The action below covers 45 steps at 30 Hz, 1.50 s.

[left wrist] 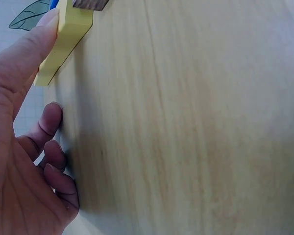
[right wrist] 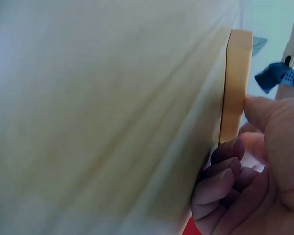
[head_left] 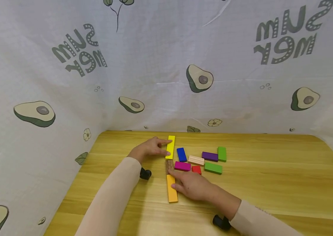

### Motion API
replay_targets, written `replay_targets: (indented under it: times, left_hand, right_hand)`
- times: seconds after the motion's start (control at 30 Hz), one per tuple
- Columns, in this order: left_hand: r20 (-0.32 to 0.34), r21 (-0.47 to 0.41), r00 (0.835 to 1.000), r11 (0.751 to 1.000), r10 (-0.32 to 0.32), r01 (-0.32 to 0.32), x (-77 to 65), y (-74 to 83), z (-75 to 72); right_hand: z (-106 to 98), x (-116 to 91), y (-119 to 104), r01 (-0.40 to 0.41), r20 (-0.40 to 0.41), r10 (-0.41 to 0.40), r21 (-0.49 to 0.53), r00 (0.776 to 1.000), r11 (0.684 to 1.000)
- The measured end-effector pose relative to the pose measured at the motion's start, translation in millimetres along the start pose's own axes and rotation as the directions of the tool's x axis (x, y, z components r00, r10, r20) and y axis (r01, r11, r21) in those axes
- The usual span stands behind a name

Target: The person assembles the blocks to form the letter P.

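Observation:
In the head view a yellow block [head_left: 170, 147], a brown wood-grain block [head_left: 169, 163] and an orange block [head_left: 171, 190] lie end to end in a line. My left hand [head_left: 154, 146] comes from the left, its index finger and thumb touching the yellow block at two spots along its length. In the left wrist view its other fingers are bent beside the table surface. From the right, my right hand [head_left: 194, 186] rests its index fingertip on the brown block and its thumb on the orange block. Its remaining fingers are folded in the right wrist view.
Right of the line lie a blue block [head_left: 181, 154], a magenta block [head_left: 182, 166], a pale ridged block [head_left: 196, 160], a red block [head_left: 196, 169], a purple block [head_left: 209, 156] and two green blocks [head_left: 222, 154]. A patterned cloth [head_left: 160, 82] hangs behind the wooden table [head_left: 272, 177].

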<state>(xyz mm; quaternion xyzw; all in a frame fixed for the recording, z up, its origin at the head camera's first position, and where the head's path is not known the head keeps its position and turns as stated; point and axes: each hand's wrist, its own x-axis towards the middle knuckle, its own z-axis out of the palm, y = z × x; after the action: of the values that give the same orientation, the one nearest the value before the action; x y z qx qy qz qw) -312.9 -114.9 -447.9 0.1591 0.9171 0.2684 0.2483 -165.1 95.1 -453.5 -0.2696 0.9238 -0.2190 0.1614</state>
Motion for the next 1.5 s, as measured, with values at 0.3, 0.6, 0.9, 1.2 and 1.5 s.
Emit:
replay_targets:
  times: [0.3, 0.6, 0.9, 1.2, 1.5]
  left_hand:
    - [-0.004, 0.004, 1.0, 1.0, -0.006, 0.006, -0.6, 1.3, -1.1]
    - [-0.014, 0.003, 1.0, 1.0, 0.001, -0.001, -1.0, 2.4, 0.0]
    - [-0.046, 0.007, 0.999, 1.0, -0.013, 0.014, -1.2, 5.7, 1.2]
    - [-0.034, 0.008, 0.999, 1.0, -0.005, 0.005, -1.7, 5.4, -0.7]
    - [-0.021, -0.001, 1.0, 1.0, -0.022, 0.022, -1.8, 3.7, -0.5]
  right_hand:
    - [4.7, -4.6, -10.8, -0.024, -0.039, 0.023, -0.019, 0.999, 1.0]
    - [6.9, -3.8, -10.5, -0.056, -0.036, 0.055, -0.031, 0.998, 0.998]
    - [5.8, -4.4, -10.9, -0.052, -0.038, 0.051, -0.019, 0.998, 0.998]
    - [6.5, 0.8, -11.7, -0.077, -0.051, 0.076, -0.016, 0.996, 0.997]
    - [8.0, 1.9, -11.8, -0.064, -0.067, 0.063, -0.024, 0.996, 0.998]
